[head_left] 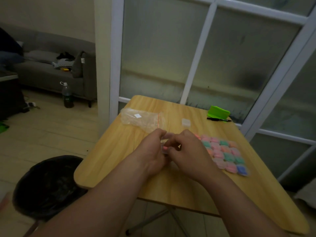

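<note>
Clear plastic with something pink inside: this was the small case (pixel 165 148) that you held between both hands, a little above the wooden table (pixel 171 185). Your left hand (pixel 153 148) gripped it from the left with curled fingers. Your right hand (pixel 187 151) pinched it from the right, so the fingertips of the two hands nearly met over it. Your fingers covered most of the case, so I could not tell if its lid was open or closed.

Down to the left of your left hand, beside the table, stood a bin with a black bag (pixel 49 187). Just to the right of your right hand, a block of filled cases (pixel 224 154) lay flat on the table in close rows. They were pink, green and orange, with one blue at the near corner.

Beyond your left hand lay a clear zip bag (pixel 142 119) with a red line, its near end close to your fingers. Beyond your right hand, a single clear box (pixel 186 121) sat apart from it. Further right were a black pen (pixel 218 119) and, just behind it, a green object (pixel 218 111). Far to the left of your left hand, a bottle (pixel 67 95) stood on the floor before a grey sofa (pixel 42 72).
</note>
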`<control>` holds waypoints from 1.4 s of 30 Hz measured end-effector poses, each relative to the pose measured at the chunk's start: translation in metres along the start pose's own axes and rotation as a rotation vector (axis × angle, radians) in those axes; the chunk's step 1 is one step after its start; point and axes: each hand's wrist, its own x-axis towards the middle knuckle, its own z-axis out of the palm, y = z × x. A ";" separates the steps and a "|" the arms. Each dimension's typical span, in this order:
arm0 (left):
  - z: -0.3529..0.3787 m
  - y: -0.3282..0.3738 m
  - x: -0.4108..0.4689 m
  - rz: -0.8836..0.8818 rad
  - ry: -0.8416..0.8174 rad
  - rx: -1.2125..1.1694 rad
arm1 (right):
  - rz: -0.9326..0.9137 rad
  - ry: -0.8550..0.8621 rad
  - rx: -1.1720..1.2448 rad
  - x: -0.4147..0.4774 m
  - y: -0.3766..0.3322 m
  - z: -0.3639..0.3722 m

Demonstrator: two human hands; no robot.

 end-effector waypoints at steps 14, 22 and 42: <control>0.003 0.009 0.012 0.058 0.139 -0.042 | 0.319 0.279 0.124 0.043 0.072 -0.030; 0.006 0.012 0.012 0.061 0.196 -0.009 | 0.368 0.052 -0.334 0.081 0.097 -0.011; 0.012 0.004 -0.001 0.017 0.072 -0.006 | 0.054 0.194 0.190 0.012 0.010 -0.029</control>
